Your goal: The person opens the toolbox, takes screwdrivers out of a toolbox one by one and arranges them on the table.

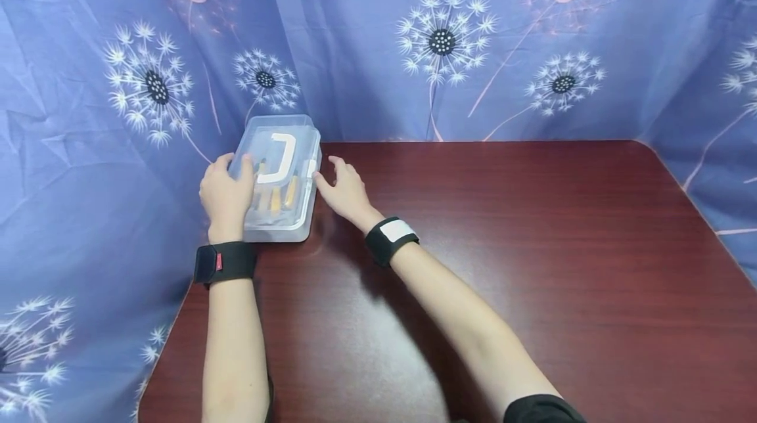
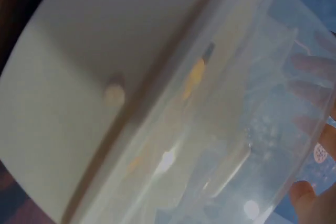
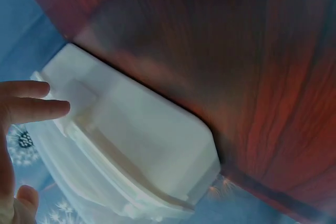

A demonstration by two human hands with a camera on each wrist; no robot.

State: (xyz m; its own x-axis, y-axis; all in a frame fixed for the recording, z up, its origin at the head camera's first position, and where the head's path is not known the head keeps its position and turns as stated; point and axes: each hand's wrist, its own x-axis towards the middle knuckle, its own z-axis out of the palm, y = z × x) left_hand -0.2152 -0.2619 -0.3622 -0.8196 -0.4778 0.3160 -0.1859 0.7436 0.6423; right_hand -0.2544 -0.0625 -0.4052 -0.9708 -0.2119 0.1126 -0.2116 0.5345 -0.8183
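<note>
Left hand (image 1: pixel 226 194) gripping plastic box (image 1: pixel 282 196), right hand (image 1: pixel 343 190) touching its side

Translucent frosted plastic box (image 1: pixel 278 180) w/ smooth semi-gloss lid, opaque white plastic handle (image 1: pixel 279 157), dark reddish wood-grain table (image 1: pixel 503 265) w/ glossy reflective finish, matt creased printed cloth backdrop (image 1: pixel 367 42), black fabric wrist straps (image 1: pixel 226 261).

Open table to the right, crowded far-left corner

The clear plastic box (image 1: pixel 278 180) stands at the far-left corner of the table (image 1: pixel 503 245), close against the curtain (image 1: pixel 118 147); right of the box, the wooden surface lies free for passing.
</note>
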